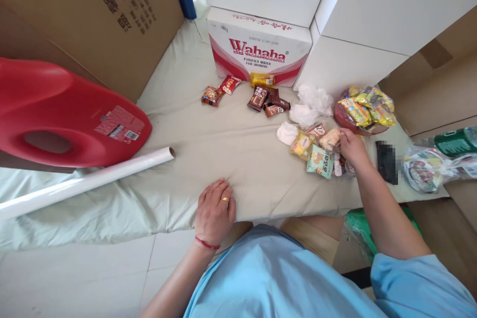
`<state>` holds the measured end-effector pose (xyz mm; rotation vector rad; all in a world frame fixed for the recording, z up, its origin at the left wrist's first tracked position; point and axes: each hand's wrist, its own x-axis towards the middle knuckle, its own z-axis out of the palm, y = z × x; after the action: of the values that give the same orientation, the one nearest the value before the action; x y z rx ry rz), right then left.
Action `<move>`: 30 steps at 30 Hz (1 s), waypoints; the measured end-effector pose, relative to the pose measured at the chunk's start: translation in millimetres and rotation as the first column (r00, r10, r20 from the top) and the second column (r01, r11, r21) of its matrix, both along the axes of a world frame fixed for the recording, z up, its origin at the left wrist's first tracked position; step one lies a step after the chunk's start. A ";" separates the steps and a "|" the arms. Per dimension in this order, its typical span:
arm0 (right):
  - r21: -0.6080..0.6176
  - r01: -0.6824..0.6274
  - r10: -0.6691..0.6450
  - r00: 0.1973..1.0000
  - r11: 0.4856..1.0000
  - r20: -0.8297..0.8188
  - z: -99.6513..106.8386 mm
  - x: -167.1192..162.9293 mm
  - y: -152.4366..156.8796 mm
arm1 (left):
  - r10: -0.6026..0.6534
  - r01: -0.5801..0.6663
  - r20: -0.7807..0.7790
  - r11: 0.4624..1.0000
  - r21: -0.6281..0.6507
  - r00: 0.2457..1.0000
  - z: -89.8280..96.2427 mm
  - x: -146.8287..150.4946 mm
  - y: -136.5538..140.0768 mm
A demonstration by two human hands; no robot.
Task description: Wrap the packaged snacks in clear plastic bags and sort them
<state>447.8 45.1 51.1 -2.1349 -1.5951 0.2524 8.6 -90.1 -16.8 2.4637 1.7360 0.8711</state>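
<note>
Small tan-orange packet (pixel 328 140), right end in right hand (pixel 351 145), beside green packet (pixel 319 161).

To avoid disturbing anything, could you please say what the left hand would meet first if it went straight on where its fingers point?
Across the cloth, the left hand would probably meet the brown cocoa packet first, though the exact line is hard to judge.

one mint-green packet (pixel 319 162), one bowl (pixel 340 117), one jug (pixel 74 102), one roll (pixel 126 176)
</note>
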 end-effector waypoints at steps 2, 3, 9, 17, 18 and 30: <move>-0.025 0.006 -0.001 0.978 1.000 0.207 3.9 -7.1 -1.5 | 0.004 -0.004 -0.014 1.000 0.023 1.000 1.2 0.9 -0.1; -0.030 0.013 -0.003 0.950 0.999 0.312 8.7 -10.6 -2.1 | 0.008 -0.007 -0.018 0.999 0.032 1.000 1.6 1.2 -0.2; 0.087 -0.139 0.090 0.901 0.986 0.424 45.2 -49.7 14.4 | 0.018 -0.017 -0.001 0.998 0.055 1.000 -0.5 0.9 -1.2; -0.389 -0.276 0.417 0.841 0.879 0.346 14.5 -148.6 57.1 | 0.021 -0.021 -0.007 0.999 0.033 1.000 -1.5 1.5 -2.1; -0.392 -0.279 0.418 0.845 0.876 0.333 11.7 -153.9 56.5 | 0.024 -0.024 0.002 0.999 0.028 1.000 -2.2 1.5 -2.6; -0.212 -0.252 -0.208 0.040 0.944 -0.977 -4.9 -192.8 -92.1 | 0.036 0.125 0.565 0.962 -0.242 0.824 32.1 30.2 0.9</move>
<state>255.0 -47.0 46.2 -1.2714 -0.6084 1.7486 38.8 -89.2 15.4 1.8057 1.4532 1.1262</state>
